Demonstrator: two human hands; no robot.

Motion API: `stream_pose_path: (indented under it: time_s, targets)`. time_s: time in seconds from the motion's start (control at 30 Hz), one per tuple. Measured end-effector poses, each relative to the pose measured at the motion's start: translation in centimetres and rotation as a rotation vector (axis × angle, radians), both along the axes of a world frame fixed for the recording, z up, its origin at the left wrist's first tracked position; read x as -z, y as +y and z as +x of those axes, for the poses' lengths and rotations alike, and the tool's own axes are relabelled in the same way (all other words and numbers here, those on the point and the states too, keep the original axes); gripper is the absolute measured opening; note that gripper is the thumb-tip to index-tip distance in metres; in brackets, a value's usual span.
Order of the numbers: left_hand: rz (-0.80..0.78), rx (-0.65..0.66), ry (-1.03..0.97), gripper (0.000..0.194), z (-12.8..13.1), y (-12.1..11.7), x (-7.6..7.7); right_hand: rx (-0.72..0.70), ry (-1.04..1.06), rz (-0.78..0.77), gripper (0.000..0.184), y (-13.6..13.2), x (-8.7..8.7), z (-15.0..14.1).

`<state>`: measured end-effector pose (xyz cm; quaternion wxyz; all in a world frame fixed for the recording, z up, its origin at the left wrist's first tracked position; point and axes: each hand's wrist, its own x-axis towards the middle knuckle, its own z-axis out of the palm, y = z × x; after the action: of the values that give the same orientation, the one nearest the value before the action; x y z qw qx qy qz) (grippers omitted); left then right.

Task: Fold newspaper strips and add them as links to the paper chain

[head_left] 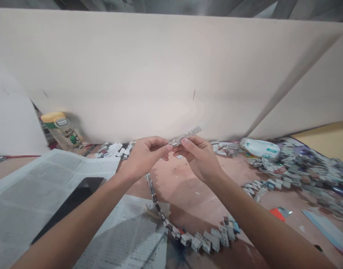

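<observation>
Both hands [143,156] pinch a paper strip [192,132]; tabletop [185,186] shows between chain [206,243] and board [160,74].

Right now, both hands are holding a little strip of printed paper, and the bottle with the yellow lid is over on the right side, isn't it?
Not quite: the head view shows the bottle with the yellow lid on the left side. The left hand and right hand are indeed holding the strip of printed paper.

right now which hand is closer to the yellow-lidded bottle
Left. The left hand is to the right of the yellow-lidded bottle in the view, apart from it; the right hand is farther right, past the left one.
</observation>
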<state>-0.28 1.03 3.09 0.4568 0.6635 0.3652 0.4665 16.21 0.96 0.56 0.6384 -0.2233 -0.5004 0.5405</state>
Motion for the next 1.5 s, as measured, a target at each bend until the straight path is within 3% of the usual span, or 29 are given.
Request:
stream_pose_path:
  time_s: [0.27, 0.57, 0.83, 1.03, 1.33, 1.5]
  targets:
    - [0.011, 0.094, -0.062, 0.017, -0.5, 0.6, 0.7, -0.016, -0.017, -0.004, 0.019, 0.1, -0.1, 0.0]
    - [0.061, 0.032, 0.018, 0.01, -0.2, -0.1, -0.1, 0.166, -0.332, 0.182, 0.012, -0.5, -0.3, 0.3]
    - [0.017, 0.054, -0.035, 0.017, 0.1, 0.1, 0.3, 0.18, -0.219, 0.201, 0.014, 0.6, 1.0, 0.3]
    - [0.046, -0.015, -0.013, 0.018, 0.1, -0.2, 0.3, 0.212, -0.229, 0.212, 0.011, 0.0, 0.6, 0.1]
    - [0.029, 0.032, -0.054, 0.018, -0.1, -0.1, 0.4, 0.174, -0.183, 0.214, 0.01, 0.1, 1.0, 0.0]
    - [0.043, -0.007, -0.007, 0.017, -0.2, -0.1, 0.3, 0.225, -0.237, 0.165, 0.015, 0.0, 0.7, -0.1]
